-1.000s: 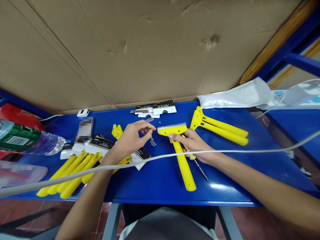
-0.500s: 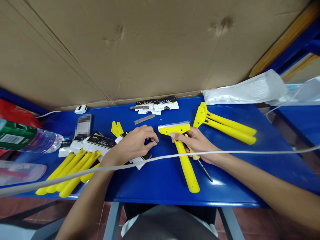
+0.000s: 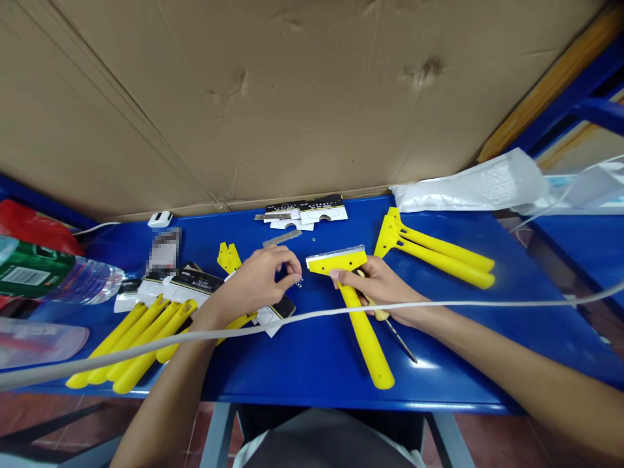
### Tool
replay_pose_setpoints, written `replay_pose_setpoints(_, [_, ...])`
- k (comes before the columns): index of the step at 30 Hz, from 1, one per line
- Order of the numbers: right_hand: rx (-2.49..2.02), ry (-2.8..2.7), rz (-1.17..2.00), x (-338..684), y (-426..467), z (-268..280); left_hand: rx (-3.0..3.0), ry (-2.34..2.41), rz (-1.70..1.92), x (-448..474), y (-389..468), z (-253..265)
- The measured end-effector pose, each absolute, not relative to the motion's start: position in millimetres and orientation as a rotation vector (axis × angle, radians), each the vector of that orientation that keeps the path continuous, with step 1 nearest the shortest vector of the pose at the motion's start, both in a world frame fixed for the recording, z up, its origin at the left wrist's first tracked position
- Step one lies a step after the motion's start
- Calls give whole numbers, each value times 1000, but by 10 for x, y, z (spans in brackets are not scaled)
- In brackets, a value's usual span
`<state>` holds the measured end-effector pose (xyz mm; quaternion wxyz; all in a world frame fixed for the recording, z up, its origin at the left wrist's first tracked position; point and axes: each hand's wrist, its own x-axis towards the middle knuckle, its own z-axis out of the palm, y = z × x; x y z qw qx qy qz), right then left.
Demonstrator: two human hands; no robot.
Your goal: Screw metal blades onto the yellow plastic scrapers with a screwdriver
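My right hand [image 3: 383,286] is wrapped round the neck of a yellow scraper [image 3: 363,331], its thumb on the head. A blade with a clear cover runs along the scraper's far edge. The same hand also keeps a screwdriver [image 3: 397,338] with a pale handle, its tip towards me. My left hand [image 3: 266,276] is closed in a pinch just left of the scraper head. Tiny silver pieces of hardware [image 3: 299,283] show at its fingertips; whether any are between them I cannot tell. A bare blade [image 3: 283,238] lies beyond that hand.
More yellow scrapers [image 3: 439,257] lie on the right, yellow handles [image 3: 131,351] on the left. Black-and-white packaging [image 3: 322,208] is at the back. A bottle [image 3: 49,270] stands out at left, a white packet [image 3: 468,185] back right. A white cable [image 3: 439,305] crosses my view.
My left hand has dipped slightly, its fingertips shifting a little left, and the silver pieces show more clearly. The right hand still holds the scraper and screwdriver. The view has tilted slightly.
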<state>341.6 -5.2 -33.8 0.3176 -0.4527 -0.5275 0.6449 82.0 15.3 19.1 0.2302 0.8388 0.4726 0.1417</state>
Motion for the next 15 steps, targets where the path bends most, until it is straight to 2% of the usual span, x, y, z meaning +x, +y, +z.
replay_pose_setpoints(5, [-1116, -1366, 1803, 3391, -108, -272, 2163, 1333, 732, 956, 88, 488])
replay_pose_setpoints(15, [-997, -1417, 1842, 3357, -193, -251, 2255, 1088, 462, 1455, 160, 577])
